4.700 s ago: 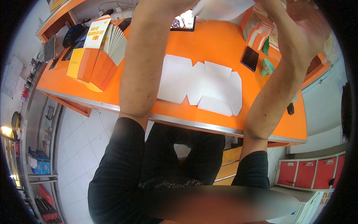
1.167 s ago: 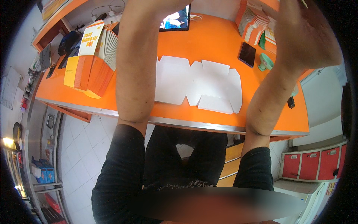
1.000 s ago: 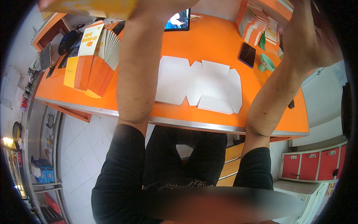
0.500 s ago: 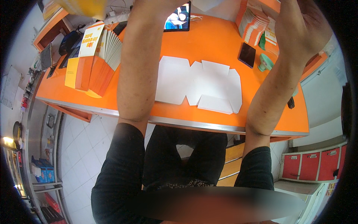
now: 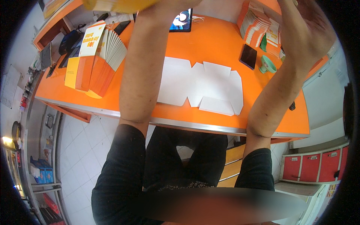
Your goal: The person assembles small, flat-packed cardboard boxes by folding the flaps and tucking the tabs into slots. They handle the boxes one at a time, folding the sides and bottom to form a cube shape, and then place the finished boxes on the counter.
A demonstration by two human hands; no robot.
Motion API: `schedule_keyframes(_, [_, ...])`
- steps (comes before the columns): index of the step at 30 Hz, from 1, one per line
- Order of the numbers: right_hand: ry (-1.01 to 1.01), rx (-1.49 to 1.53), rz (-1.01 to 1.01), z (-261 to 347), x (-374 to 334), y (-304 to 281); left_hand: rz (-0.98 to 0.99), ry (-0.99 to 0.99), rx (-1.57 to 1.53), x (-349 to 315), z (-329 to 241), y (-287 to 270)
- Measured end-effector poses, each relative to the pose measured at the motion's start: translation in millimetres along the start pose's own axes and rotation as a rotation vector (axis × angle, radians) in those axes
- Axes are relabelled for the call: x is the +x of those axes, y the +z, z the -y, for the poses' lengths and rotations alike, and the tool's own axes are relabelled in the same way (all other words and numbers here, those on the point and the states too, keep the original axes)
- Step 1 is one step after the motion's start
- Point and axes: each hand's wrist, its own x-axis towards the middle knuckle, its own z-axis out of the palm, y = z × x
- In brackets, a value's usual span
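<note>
Both my arms reach up past the top of the view. My left hand is cut off by the upper edge, so its fingers do not show. Beside it hangs a blurred yellow thing, close to the camera; whether I hold it is hidden. My right hand is raised at the upper right, its fingers mostly out of view. Below, between my forearms, a white die-cut box blank lies unfolded on the orange table. My left forearm covers part of its left edge.
A fanned stack of orange and white printed flat boxes stands at left, another stack at far right. A tablet stands at the back. A dark phone and a green cup-shaped stand lie near my right forearm.
The yellow thing has moved right, closer to my left hand. My left forearm has shifted slightly right. The white box blank stays where it was.
</note>
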Motion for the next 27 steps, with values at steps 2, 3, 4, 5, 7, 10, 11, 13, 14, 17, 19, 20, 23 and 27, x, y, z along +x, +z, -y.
schedule_keyframes(2, [-0.064,0.043,0.004,-6.4,-1.8,-0.6,-0.01,-0.046,-0.026,-0.7,-2.2,0.3])
schedule_keyframes(3, [-0.105,0.041,0.008,-10.6,-2.0,-1.1,0.001,-0.043,-0.072,0.9,-0.3,-1.1])
schedule_keyframes(4, [-0.159,-0.01,0.016,-16.3,-1.0,-2.6,0.003,-0.039,-0.088,1.1,0.7,-1.4])
schedule_keyframes(5, [-0.181,-0.052,0.019,-18.2,-2.3,-4.4,0.005,-0.036,-0.103,1.4,1.8,-1.6])
schedule_keyframes(7, [-0.191,-0.126,0.017,-13.1,-3.6,-4.4,0.001,-0.019,-0.079,0.8,3.8,-1.5])
schedule_keyframes(10, [-0.212,-0.08,-0.035,-10.3,-4.4,2.7,0.007,-0.007,-0.076,1.3,5.3,-3.2])
schedule_keyframes(11, [-0.205,-0.077,-0.048,-10.0,-4.3,3.5,-0.005,-0.035,-0.08,0.2,5.2,-2.8])
schedule_keyframes(13, [-0.171,-0.113,-0.062,-8.1,-2.9,2.6,-0.078,-0.193,-0.102,-3.0,-13.5,9.6])
schedule_keyframes(14, [-0.157,-0.123,-0.068,-7.6,-2.8,2.7,-0.079,-0.183,-0.077,-2.9,-12.6,9.1])
schedule_keyframes(17, [-0.179,-0.127,-0.06,-5.9,-1.4,1.7,-0.048,-0.113,-0.062,-2.1,-2.6,2.7])
schedule_keyframes(19, [-0.265,-0.155,-0.003,-11.6,-0.6,-3.2,0.001,-0.052,-0.095,-0.3,8.2,-4.5])
schedule_keyframes(20, [-0.311,-0.195,0.03,-11.7,1.3,-5.3,0.015,-0.037,-0.103,-0.9,12.9,-7.8])
schedule_keyframes(23, [-0.395,-0.292,0.073,-9.2,3.1,-7.4,-0.005,-0.081,-0.063,-2.1,13.0,-9.9])
schedule_keyframes(27, [-0.221,-0.133,-0.011,-11.7,-2.3,-1.7,-0.055,-0.173,-0.218,-6.4,-4.5,-1.0])
